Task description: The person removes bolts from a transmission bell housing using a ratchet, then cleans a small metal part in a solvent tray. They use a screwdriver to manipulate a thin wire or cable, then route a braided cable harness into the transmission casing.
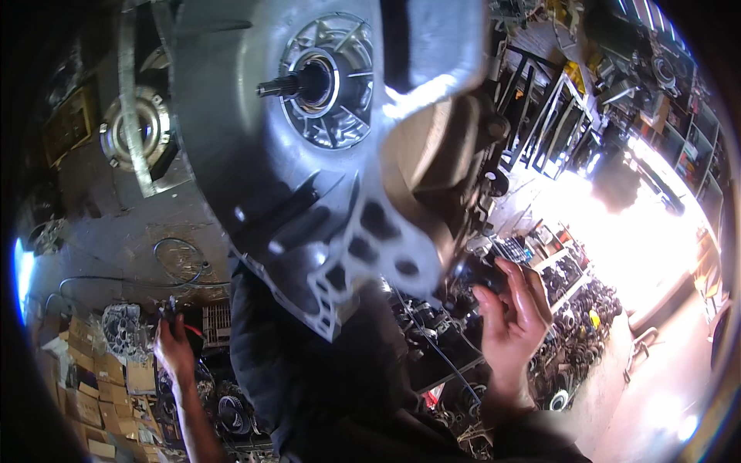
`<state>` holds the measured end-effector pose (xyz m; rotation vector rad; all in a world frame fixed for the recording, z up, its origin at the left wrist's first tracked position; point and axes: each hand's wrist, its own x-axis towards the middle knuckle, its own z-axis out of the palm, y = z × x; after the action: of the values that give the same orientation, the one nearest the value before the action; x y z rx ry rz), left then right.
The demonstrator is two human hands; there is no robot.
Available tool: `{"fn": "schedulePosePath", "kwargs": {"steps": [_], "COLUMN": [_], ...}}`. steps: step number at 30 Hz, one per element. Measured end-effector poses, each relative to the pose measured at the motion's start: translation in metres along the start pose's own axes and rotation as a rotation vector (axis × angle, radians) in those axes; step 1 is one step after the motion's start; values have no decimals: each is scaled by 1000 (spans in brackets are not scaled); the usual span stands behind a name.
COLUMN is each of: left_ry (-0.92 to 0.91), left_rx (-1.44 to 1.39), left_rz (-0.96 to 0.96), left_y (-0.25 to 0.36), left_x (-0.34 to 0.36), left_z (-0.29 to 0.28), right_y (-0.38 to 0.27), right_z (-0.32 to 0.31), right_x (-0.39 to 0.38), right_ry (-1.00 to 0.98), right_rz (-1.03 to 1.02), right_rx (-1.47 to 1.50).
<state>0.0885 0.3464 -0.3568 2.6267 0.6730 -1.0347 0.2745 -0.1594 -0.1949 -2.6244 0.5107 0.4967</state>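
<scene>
A large grey metal gearbox housing fills the upper middle, close in front of me. A splined shaft sticks out of the round ribbed opening in it. At the lower left my left hand is closed round a small dark object whose kind I cannot make out. To the right of the housing's lower edge, my right hand has its thumb and fingers curled about a dark, rounded piece. Shadow hides what that piece is.
A round metal part lies at the far left behind an upright metal strip. A thin cable loops across the floor. Cardboard boxes and a metal casing stand lower left. Many gears and rings lie at right.
</scene>
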Motion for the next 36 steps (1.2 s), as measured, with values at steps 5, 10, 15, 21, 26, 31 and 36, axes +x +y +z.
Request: {"fn": "schedulePosePath", "kwargs": {"steps": [5,10,15,21,26,31,36], "left_ry": [88,200,419,259,-8,-393,-591], "left_rx": [75,48,-11,-207,-335,-300,-351], "left_rz": [-18,9,373,900,1302,1339,1315], "left_y": [2,18,83,204,268,293,291], "left_x": [-39,-65,-76,-108,-185,-250,-294], "left_z": [-4,-42,-120,-191,-208,-179,-131], "right_y": [16,24,8,-25,-61,-56,-18], "right_z": [9,-2,-14,-4,0,8,18], "right_x": [-3,3,-53,-168,-258,-323,-369], "right_ry": [113,45,347,46,-22,101,298], "right_rz": [-147,-109,-10,-13,-175,174,233], "right_rx": [126,312,506,824,879,999,1058]}}
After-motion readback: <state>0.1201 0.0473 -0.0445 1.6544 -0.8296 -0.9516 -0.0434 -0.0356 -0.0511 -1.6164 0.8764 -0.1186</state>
